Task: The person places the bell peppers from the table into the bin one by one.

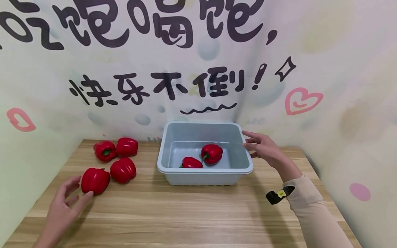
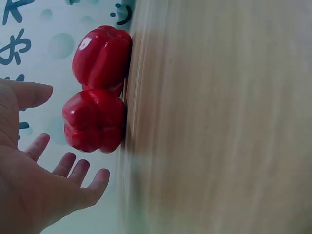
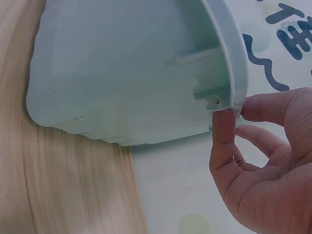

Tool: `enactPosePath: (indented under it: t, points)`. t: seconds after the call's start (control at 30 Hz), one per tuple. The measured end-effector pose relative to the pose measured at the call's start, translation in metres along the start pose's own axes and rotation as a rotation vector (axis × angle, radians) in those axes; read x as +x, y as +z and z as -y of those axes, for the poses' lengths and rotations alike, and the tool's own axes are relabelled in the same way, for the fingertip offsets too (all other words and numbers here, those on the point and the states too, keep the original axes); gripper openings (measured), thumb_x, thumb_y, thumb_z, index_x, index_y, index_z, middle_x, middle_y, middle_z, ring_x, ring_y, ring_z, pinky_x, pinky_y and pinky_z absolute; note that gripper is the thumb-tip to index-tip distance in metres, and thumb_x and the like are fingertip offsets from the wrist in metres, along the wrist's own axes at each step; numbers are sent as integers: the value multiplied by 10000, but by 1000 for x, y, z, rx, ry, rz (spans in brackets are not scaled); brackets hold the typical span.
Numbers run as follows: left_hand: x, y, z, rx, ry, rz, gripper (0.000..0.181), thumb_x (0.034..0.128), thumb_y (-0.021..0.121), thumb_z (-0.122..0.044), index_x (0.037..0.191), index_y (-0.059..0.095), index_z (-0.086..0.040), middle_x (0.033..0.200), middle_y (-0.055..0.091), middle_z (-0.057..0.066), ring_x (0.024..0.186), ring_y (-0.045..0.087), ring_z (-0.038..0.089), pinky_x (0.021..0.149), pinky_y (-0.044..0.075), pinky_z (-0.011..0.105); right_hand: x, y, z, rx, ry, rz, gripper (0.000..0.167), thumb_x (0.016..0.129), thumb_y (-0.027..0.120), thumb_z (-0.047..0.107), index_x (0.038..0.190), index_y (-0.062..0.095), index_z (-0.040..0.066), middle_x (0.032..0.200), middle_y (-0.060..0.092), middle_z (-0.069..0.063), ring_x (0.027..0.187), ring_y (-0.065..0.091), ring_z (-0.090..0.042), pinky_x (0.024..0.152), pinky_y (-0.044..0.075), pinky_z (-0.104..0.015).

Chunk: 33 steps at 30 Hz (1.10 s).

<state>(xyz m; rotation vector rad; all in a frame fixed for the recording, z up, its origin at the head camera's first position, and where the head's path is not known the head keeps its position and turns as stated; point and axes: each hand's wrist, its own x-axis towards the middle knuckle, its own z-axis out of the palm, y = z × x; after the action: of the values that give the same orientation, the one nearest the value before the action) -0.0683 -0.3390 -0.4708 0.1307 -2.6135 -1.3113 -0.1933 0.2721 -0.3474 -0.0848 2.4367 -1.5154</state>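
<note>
A person's left hand is reaching along the table, its fingers spreading loosely around the nearest pepper and gripping nothing; whether the thumb is touching the red skin, the views are not making clear. At right, a pale sleeve is ending at a wrist bearing a black device. Just behind the nearest pepper, a second pepper is lying to its right. At center, a light blue bin is standing upright, holding a front pepper, partly hiding behind the near wall, and a rear pepper. The right hand is pinching the bin's right rim. Farther back at left, a stem-showing pepper and a corner pepper are sitting side by side. Beyond, a backdrop is displaying black Chinese characters and a pink heart.
</note>
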Motion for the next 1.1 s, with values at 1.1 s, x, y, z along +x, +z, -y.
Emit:
enactPosePath:
  t: [1.1]
  points:
    - [29,14,-6,-1,-87,31,907,1017,711,-337,1662,162,-13,1607,309,314,1229,408,83,743,360,-59,2,-2,-1,1,27,1,701,1056,636,196,1678,313,210,1479,538,-252,1243,608,-323,1002,621,-440]
